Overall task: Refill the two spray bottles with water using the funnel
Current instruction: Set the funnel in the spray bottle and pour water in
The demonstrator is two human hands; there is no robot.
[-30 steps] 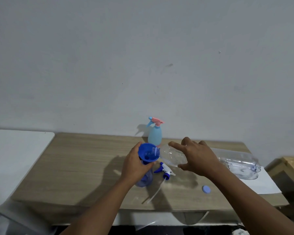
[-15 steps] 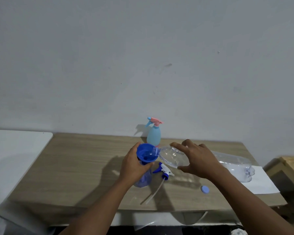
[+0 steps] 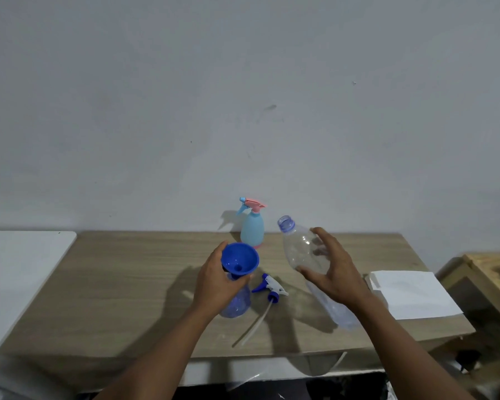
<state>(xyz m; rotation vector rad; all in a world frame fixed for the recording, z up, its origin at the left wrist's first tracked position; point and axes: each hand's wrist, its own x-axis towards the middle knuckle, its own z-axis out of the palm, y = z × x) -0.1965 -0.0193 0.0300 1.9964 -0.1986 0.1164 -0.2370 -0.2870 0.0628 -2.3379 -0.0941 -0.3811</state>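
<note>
My left hand (image 3: 218,281) grips the neck of a translucent blue spray bottle (image 3: 237,303) standing on the wooden table (image 3: 133,284). A blue funnel (image 3: 239,261) sits in the bottle's mouth. My right hand (image 3: 334,269) holds a clear plastic water bottle (image 3: 303,252), tilted with its open neck up and to the left, away from the funnel. A blue-and-white trigger sprayer (image 3: 269,289) with its long tube lies on the table between my hands. A light-blue spray bottle (image 3: 252,230) with a pink trigger head stands at the back by the wall.
A white sheet of paper (image 3: 413,293) lies at the table's right end. A white surface (image 3: 18,272) adjoins the table on the left. A wooden piece of furniture (image 3: 494,272) stands lower at the far right. The grey wall rises right behind the table.
The clear bottle was lying nearly level with its mouth at the funnel. My right hand has swung it upright and away to the right. The left hand stays on the blue bottle.
</note>
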